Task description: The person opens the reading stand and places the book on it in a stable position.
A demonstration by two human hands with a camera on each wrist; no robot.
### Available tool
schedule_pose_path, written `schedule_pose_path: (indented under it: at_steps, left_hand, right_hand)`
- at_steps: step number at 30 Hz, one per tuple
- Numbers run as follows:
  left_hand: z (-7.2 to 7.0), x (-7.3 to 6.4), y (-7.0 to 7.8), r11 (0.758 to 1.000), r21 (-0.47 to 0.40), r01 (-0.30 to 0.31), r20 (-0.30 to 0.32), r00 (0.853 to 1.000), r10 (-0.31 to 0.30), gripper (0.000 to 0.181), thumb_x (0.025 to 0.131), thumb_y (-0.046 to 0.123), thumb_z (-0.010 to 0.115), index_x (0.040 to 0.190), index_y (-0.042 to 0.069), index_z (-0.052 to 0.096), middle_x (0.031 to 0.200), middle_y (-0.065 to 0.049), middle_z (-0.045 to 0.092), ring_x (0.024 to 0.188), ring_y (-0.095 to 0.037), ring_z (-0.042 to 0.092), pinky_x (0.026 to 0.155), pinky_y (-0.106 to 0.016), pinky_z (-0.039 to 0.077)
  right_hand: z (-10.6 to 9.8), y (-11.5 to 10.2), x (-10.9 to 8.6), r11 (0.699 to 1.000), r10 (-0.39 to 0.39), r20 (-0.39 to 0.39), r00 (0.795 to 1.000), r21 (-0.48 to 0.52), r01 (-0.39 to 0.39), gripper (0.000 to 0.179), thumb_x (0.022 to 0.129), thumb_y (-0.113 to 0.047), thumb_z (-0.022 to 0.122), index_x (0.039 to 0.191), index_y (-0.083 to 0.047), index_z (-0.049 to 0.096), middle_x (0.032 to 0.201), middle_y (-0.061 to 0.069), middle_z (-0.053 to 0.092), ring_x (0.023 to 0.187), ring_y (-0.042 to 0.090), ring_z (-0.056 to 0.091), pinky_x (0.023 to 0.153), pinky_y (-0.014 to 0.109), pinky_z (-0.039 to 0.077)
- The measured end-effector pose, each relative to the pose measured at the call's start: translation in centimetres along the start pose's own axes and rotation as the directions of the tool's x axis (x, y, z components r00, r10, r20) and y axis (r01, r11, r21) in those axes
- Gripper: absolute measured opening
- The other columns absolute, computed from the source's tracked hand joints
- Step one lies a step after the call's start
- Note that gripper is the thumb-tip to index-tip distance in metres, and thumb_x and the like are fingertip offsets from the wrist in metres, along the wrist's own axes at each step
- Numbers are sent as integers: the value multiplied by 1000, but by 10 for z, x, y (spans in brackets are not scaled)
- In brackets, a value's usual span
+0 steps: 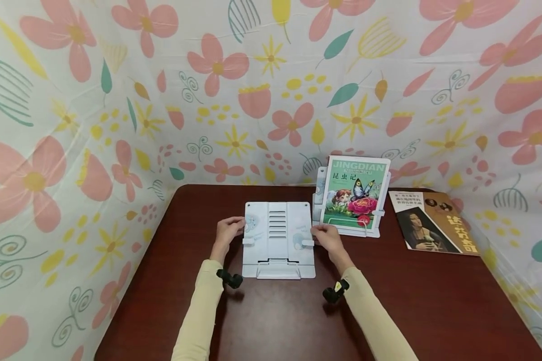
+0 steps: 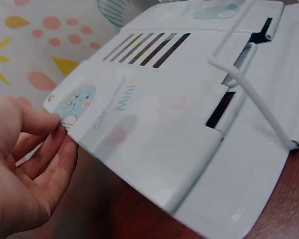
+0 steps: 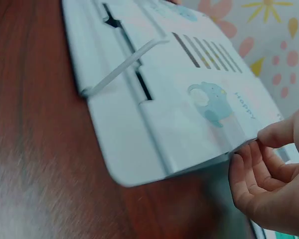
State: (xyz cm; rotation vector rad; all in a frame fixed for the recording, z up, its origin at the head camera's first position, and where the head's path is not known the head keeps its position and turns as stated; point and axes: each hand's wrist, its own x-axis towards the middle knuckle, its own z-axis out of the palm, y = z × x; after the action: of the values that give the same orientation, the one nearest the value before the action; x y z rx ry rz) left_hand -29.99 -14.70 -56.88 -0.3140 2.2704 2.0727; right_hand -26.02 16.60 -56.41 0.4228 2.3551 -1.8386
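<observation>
A white metal book stand with slots in its back plate and pale cartoon animals printed on it is on the table in front of me. Its back panel rises at a tilt from the flat base, as both wrist views show. My left hand pinches the panel's left edge between thumb and fingers. On the opposite edge, my right hand pinches the panel in the same way. A bent white wire crosses the lower front. The back of the stand is hidden.
Right of the stand, a second white stand bears a green children's book with a butterfly and flower cover. Farther right, a magazine-like book lies on the dark red table. Floral cloth hangs behind and at the sides.
</observation>
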Motion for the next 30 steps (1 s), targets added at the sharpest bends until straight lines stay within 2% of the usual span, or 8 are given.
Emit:
schedule_pose_path:
  at_steps: [5, 8, 13, 16, 20, 23, 30]
  left_hand:
    - [-2, -5, 20, 996, -56, -73, -3, 997, 73, 24, 96, 14, 70, 115, 1, 76, 114, -17, 72, 102, -32, 70, 97, -44, 57]
    - [-4, -10, 33, 991, -69, -116, -1, 993, 116, 23, 96, 14, 71, 114, 1, 76, 111, -15, 72, 101, -32, 71, 98, -46, 56]
    - [-9, -17, 48, 978, -102, -182, 13, 983, 184, 23, 94, 15, 73, 112, 0, 75, 103, -8, 72, 91, -17, 71, 99, -50, 55]
    - [-13, -22, 55, 969, -118, -215, 26, 975, 219, 26, 94, 17, 75, 112, -2, 75, 99, -4, 72, 94, -23, 71, 94, -42, 58]
    - [-18, -30, 59, 956, -117, -270, 35, 961, 276, 28, 93, 17, 75, 111, -3, 74, 97, -2, 72, 97, -31, 70, 88, -37, 61]
    - [-21, -35, 58, 944, -111, -311, 50, 947, 318, 26, 93, 16, 75, 110, -4, 74, 95, -2, 73, 90, -23, 71, 88, -40, 61]
    - [-32, -41, 54, 925, -100, -365, 122, 919, 376, 28, 94, 17, 74, 110, -6, 72, 93, 2, 73, 84, -15, 70, 82, -27, 61]
  right_hand:
    - [-7, -15, -2, 997, -49, 0, 999, 67, 49, 34, 103, -18, 57, 125, 8, 59, 112, 17, 64, 96, 21, 62, 100, 47, 54]
    - [-11, -26, -5, 993, -91, -9, 996, 74, 92, 33, 103, -19, 58, 124, 6, 60, 114, 17, 64, 99, 24, 62, 100, 47, 54]
    - [-18, -43, -15, 985, -151, -10, 988, 82, 151, 33, 103, -20, 59, 123, 5, 60, 109, 11, 62, 99, 24, 62, 89, 31, 58]
    - [-22, -50, -21, 977, -188, -6, 982, 98, 188, 32, 103, -20, 59, 122, 5, 59, 104, 7, 62, 93, 17, 62, 84, 24, 57]
    - [-25, -56, -26, 968, -234, 0, 972, 89, 233, 30, 103, -21, 59, 121, 4, 60, 105, 6, 61, 92, 13, 61, 82, 21, 56]
    - [-28, -58, -31, 962, -263, 4, 965, 80, 262, 29, 103, -22, 59, 121, 2, 61, 108, 6, 62, 93, 12, 60, 82, 19, 56]
    - [-35, -58, -44, 930, -363, 36, 931, 78, 360, 31, 102, -24, 62, 117, 4, 61, 103, 8, 64, 91, 13, 63, 85, 27, 58]
